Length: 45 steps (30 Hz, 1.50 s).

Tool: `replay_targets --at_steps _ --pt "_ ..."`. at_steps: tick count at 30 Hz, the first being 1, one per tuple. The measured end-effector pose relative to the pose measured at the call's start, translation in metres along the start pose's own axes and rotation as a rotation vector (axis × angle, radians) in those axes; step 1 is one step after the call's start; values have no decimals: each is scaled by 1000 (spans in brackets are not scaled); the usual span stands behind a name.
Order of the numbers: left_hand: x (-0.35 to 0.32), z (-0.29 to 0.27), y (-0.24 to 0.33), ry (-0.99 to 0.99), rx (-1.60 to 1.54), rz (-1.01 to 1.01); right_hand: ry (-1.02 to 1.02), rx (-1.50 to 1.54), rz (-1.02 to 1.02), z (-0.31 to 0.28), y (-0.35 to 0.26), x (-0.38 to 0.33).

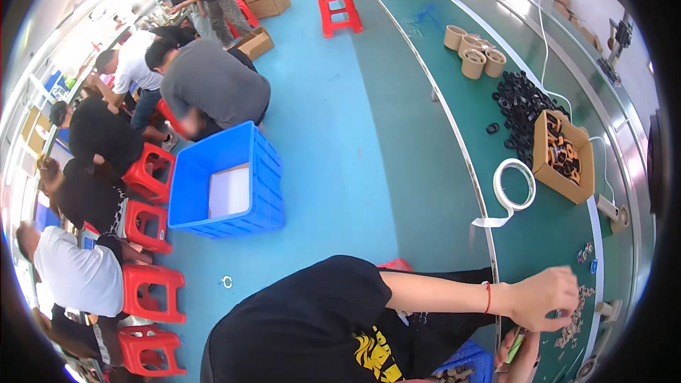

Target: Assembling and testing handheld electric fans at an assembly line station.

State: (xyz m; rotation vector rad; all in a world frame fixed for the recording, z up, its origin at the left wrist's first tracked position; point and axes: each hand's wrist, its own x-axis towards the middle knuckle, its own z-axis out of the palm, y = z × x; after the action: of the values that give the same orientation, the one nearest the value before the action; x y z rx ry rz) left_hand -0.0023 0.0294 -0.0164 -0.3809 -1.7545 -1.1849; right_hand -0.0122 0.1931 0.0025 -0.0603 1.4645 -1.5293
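Note:
My left hand [543, 299], with a red cord at its wrist, hovers over the green table edge. Its fingers curl together around a small dark thing that I cannot make out. Just below it, my right hand [512, 356] is closed on a green cylindrical object [516, 346], mostly covered by the fingers. Small grey-brown pieces [569, 333] lie scattered on the table beside my hands. A blue plastic basket [484, 359] under my forearms contains similar greyish pieces [454, 374].
A roll of white tape [530, 183] lies on the table near a cardboard box [567, 183] of black and orange rings. Behind are a heap of black rings [521, 106] and tan rolls [474, 64]. Left are a blue crate [266, 206], red stools [152, 291] and several seated people.

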Motion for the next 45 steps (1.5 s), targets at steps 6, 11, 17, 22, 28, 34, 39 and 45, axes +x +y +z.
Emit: replay_targets --at_steps 6,11,17,22,28,34,39,45 --pt "-8 -29 6 310 -57 -224 343 -46 -383 59 -34 -33" --pt "-25 -25 3 149 -204 -476 -150 -121 -1251 18 -18 -47" --pt "-25 -26 1 -1 -196 -520 -39 353 -499 36 -18 -25" --pt "-24 -31 -3 18 -158 -495 -249 259 -1314 46 -12 -28" --pt "-27 -23 -8 10 -90 -450 121 -82 -1198 49 -4 -25" --pt "-27 -30 -6 -14 -67 -447 132 63 -1201 53 -5 -21" --pt "-27 -34 2 81 -189 -398 -183 -91 -1551 34 -15 -17" --pt "-29 -65 82 -185 -751 -95 543 193 -848 5 36 41"
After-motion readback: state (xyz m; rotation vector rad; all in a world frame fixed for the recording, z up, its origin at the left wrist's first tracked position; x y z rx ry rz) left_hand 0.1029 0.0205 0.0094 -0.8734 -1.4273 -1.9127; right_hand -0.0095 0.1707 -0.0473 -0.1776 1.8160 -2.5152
